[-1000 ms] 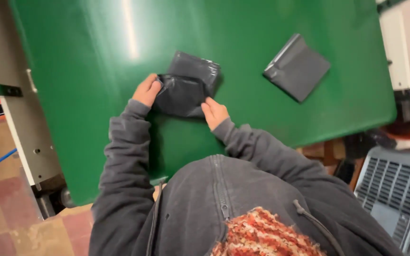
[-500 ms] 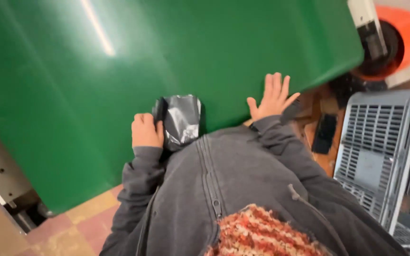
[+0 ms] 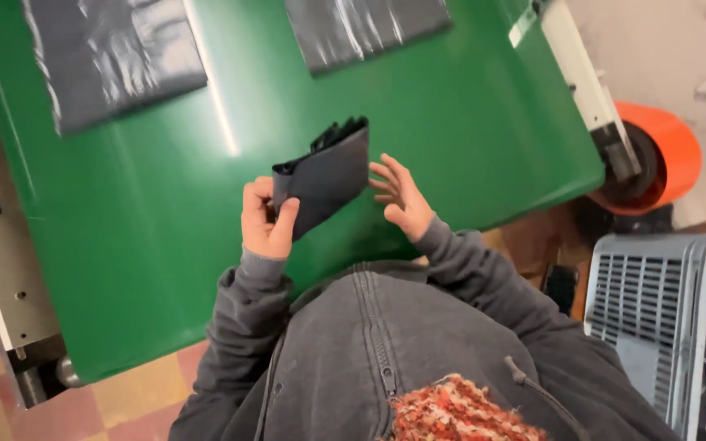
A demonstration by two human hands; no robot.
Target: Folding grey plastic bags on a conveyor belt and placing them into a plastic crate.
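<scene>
Left hand gripping folded matte-black bag, glossy green table

Bright, even overhead light. Long white glare streak on the green table; shiny highlights on the two flat dark bags. Shadows soft. Focus decent, slight wide-angle bend at edges.

I stand in a packing workshop: a wide green conveyor belt, an orange plastic roller, a grey plastic crate.
</scene>
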